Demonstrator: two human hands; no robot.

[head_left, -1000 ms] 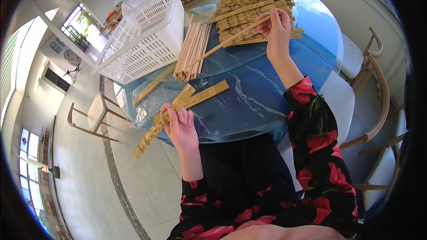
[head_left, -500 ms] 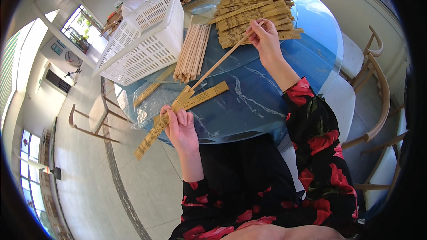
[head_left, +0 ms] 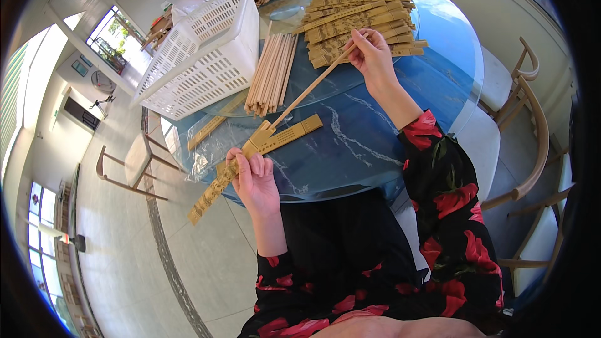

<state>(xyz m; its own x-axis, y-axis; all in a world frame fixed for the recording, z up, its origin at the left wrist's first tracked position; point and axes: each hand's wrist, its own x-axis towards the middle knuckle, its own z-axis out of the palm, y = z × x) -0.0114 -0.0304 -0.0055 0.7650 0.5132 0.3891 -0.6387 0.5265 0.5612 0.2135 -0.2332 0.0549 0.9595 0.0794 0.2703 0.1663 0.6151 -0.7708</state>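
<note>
My left hand (head_left: 253, 178) grips a bundle of long tan paper sleeves (head_left: 216, 184) at the near edge of the round blue table (head_left: 369, 144); the sleeves stick out past the edge toward the floor. My right hand (head_left: 372, 56) pinches the far end of a pair of wooden chopsticks (head_left: 310, 87). Their near tip sits in the open mouth of a sleeve (head_left: 282, 138) lying on the table by my left hand.
A white plastic basket (head_left: 206, 56) stands at the table's left. A pile of bare chopsticks (head_left: 270, 75) lies beside it, and a stack of filled sleeves (head_left: 357, 19) lies farther back. A person sits across the table. Wooden chairs (head_left: 526, 119) stand to the right.
My right hand drew back from the far stack toward me with a pair of chopsticks, and their tip now meets the sleeve by my left hand. My left hand stayed put.
</note>
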